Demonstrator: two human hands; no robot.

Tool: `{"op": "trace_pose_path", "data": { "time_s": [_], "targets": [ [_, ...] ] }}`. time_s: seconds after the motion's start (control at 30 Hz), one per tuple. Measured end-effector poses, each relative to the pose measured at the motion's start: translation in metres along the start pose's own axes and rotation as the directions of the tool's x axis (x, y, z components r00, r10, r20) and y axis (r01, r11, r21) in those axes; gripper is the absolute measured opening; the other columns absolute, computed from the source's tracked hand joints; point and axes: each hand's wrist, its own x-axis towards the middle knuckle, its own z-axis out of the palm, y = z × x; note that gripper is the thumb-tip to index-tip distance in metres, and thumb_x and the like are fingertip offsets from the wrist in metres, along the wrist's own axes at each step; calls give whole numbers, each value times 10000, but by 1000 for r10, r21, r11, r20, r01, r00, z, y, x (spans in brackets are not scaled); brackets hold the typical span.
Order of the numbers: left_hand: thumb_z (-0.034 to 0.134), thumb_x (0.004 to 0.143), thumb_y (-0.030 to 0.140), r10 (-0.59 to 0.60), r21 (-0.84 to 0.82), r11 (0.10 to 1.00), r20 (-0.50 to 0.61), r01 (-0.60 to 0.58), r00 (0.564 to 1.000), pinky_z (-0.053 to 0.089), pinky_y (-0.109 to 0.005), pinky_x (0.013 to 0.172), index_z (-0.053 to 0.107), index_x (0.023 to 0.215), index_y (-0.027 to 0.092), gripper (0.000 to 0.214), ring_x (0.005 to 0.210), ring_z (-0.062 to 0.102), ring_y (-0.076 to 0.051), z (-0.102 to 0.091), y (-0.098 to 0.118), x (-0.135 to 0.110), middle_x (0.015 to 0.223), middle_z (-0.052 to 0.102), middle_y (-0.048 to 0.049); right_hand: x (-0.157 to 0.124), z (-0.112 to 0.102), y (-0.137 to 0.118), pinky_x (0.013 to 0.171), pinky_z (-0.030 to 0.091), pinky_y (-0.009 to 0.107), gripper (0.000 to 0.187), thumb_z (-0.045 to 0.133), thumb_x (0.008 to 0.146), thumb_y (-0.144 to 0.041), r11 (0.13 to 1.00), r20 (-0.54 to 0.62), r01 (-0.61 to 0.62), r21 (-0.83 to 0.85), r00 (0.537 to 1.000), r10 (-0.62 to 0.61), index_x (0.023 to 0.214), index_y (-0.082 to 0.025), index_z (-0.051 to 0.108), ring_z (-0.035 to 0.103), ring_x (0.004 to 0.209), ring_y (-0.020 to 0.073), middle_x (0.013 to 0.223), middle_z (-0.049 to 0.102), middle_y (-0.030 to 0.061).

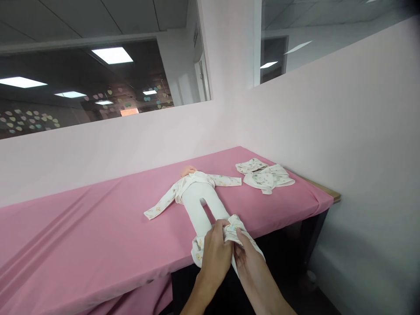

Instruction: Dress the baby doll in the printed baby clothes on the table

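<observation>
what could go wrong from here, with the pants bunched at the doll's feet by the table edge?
1. The white cloth baby doll lies with its feet at the front edge of the pink-draped table; a pull by the left hand and right hand on the bunched white printed pants could drag it off.
2. The loose pink cloth may slide or wrinkle along with it.

we see a bright, even scene lit by ceiling panels [112, 55] at eleven o'clock, mirrored as glare in the dark window [82, 87]. shadows on the pink cloth [82, 227] are soft and faint; under the table at five o'clock it goes dark. focus is sharp at centre. straight lines bow toward the edges, and the one o'clock corner is vignetted.
</observation>
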Motion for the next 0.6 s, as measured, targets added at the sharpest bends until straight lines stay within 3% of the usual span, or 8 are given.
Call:
{"op": "trace_pose_path", "data": {
  "time_s": [0.1, 0.27, 0.37, 0.5, 0.6],
  "targets": [
    [380, 797, 79, -9, 20, 1000, 31, 8, 999, 474, -271, 707, 508, 974, 234, 268, 821, 611, -160, -4, 3, 8, 936, 663, -6, 6, -1, 2, 871, 545, 333, 406, 751, 668, -364, 1000, 10, -28, 7, 1000, 28, 1029, -204, 660, 660, 961, 229, 919, 702, 17],
    [405, 762, 77, 40, 294, 952, 162, -87, 986, 444, -284, 708, 514, 1004, 237, 310, 877, 596, -197, -11, 6, 20, 1007, 657, -20, 11, -4, -4, 852, 557, 326, 267, 736, 658, -276, 989, 75, -139, 40, 988, 136, 903, -207, 655, 653, 991, 232, 856, 688, 7],
    [409, 787, 109, 24, 395, 914, 168, -90, 986, 446, -304, 710, 530, 1014, 220, 280, 869, 591, -208, -11, 5, 24, 1073, 625, -50, 13, -4, -6, 854, 555, 305, 199, 715, 670, -221, 973, 52, -209, 99, 978, 204, 856, -223, 641, 638, 1033, 218, 820, 679, -7],
    [394, 795, 106, 58, 358, 927, 162, -113, 985, 445, -306, 739, 566, 1001, 240, 300, 867, 581, -190, -10, 3, 25, 1059, 599, -34, 14, -2, -7, 821, 549, 261, 191, 717, 675, -189, 967, 71, -212, 138, 976, 204, 834, -220, 617, 639, 993, 181, 808, 664, -24],
    [392, 785, 105, 72, 317, 938, 210, -137, 975, 425, -284, 712, 600, 873, 236, 261, 828, 566, -174, -13, 4, 28, 963, 586, -16, 17, -1, -12, 727, 543, 220, 191, 731, 668, -165, 949, 135, -268, 167, 959, 248, 801, -198, 598, 642, 791, 132, 727, 626, -39]
  ]
}}
